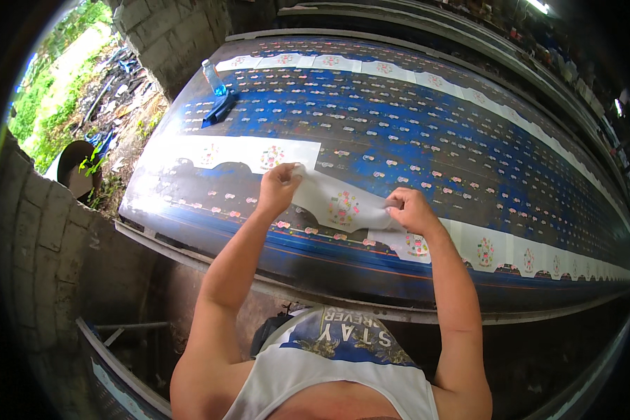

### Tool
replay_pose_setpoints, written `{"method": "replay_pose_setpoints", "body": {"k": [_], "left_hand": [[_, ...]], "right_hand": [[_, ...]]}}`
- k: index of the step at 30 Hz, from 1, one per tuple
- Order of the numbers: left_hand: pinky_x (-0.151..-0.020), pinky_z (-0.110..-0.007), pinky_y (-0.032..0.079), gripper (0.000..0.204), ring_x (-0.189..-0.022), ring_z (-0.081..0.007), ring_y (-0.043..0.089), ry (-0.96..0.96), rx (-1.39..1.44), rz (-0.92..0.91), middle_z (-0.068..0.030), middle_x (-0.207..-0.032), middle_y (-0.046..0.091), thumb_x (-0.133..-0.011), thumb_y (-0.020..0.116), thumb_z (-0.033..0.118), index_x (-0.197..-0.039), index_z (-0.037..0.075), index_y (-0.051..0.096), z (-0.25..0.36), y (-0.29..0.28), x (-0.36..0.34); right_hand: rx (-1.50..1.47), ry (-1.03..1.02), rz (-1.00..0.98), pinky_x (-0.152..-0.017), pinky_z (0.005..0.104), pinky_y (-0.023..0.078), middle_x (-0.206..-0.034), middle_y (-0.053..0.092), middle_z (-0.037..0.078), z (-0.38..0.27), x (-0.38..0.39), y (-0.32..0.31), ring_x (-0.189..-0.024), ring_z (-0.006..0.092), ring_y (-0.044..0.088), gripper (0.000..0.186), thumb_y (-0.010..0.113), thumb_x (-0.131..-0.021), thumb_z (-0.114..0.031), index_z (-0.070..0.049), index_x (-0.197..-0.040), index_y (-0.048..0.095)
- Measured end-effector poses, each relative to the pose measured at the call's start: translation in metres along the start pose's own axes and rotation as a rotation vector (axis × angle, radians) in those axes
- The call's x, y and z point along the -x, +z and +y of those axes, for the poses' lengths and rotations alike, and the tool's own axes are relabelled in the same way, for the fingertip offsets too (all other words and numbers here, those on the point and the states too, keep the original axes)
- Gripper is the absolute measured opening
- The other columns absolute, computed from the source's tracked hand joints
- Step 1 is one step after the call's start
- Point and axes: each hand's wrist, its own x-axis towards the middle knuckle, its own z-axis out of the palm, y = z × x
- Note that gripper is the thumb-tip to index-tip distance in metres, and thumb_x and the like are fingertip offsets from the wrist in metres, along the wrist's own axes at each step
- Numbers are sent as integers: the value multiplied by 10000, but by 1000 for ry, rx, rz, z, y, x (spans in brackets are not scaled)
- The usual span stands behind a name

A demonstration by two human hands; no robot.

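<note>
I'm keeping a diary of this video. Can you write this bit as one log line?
left hand: pinching white cloth strip | right hand: pinching same strip | strip: lifted off blue table | bottle: far corner, upright

Both bare forearms rise from lower edge of frame toward centre, elbows bent, converging slightly. Left hand (278, 187) at centre-left, wrist flexed, fingers curled down, thumb and fingertips pinched shut. Right hand (409, 210) right of centre, slightly lower, knuckles up, thumb and forefinger pinched at its left side. Hands well apart, at nearly same height. Upper arms and shoulders fill bottom of frame.
</note>
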Motion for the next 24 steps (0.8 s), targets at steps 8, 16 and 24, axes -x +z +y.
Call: {"method": "replay_pose_setpoints", "body": {"k": [8, 16, 24], "left_hand": [[-984, -479, 537, 372, -995, -306, 733, 153, -260, 278, -64, -941, 810, -903, 817, 158, -1274, 129, 802, -21, 38, -68], [-1236, -555, 369, 327, -1174, -301, 669, 329, -446, 359, -16, -1030, 805, -918, 797, 155, -1245, 161, 807, -40, 54, -95], [-1194, -530, 381, 439, -1282, -316, 623, 314, -500, 398, -61, -1220, 755, -895, 832, 191, -1325, 139, 760, -41, 51, -92]], "right_hand": [[-290, 39, 532, -759, 314, 570, -977, 804, 81, 75, -81, 19, -831, 136, 721, 268, 753, -960, 7, -14, -1227, 743], [45, 183, 750, -756, 376, 593, -919, 794, 86, 93, -119, 31, -758, 209, 731, 347, 826, -911, -55, -56, -1253, 766], [-132, 206, 852, -655, 305, 568, -914, 770, 60, 90, -112, 34, -709, 136, 699, 279, 787, -992, -95, -10, -1255, 744]]}}
